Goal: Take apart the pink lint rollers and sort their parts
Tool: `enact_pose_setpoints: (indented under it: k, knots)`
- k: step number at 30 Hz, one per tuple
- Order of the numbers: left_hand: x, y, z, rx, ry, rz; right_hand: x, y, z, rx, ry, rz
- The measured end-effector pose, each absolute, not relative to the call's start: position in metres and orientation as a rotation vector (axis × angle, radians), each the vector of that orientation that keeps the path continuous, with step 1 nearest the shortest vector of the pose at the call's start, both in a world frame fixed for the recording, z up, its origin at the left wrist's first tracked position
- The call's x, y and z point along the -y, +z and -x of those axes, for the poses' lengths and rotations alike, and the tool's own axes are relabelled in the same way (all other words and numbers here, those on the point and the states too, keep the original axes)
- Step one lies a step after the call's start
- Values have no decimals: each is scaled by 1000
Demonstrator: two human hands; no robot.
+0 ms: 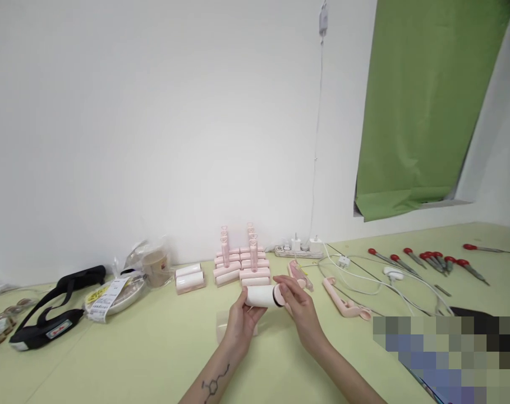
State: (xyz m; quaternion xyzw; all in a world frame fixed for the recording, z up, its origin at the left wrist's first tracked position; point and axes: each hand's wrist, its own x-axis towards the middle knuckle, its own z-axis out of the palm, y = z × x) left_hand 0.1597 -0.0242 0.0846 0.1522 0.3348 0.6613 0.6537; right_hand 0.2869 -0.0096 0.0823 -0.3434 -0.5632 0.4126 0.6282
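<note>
Cylinder [258, 296], white, sits between the hands, above the table [128, 365], long axis running nearly left to right. Left hand [241, 325] grasps its left end and underside; right hand [301, 313] pinches the pink end piece [280, 295] at the right end.

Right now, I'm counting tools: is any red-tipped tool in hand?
No; the left hand holds a white cylinder, right hand its end.

Left hand [243, 321] partly hides a clear object [221, 326]. Label [111, 294] print is illegibly small. Pixel blocks [452, 356] mask the lower right.
</note>
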Motion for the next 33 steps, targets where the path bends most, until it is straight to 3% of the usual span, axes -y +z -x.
enact_pose_setpoints:
  k: [8, 14, 18, 24, 33]
  knots:
    - [30, 85, -167, -683, 1484, -291, 24, 87, -282, 1362, 1061, 773]
    - [37, 96, -170, -647, 1319, -145, 39, 82, -272, 1755, 469, 621]
    - [36, 95, -167, -687, 1207, -19, 35, 84, -274, 2059, 317, 529]
    - [26, 99, -150, -680, 1323, -19, -35, 103, -328, 2042, 275, 1471]
    - [32, 109, -149, -632, 1315, -75, -70, 65, -407, 1903, 300, 2103]
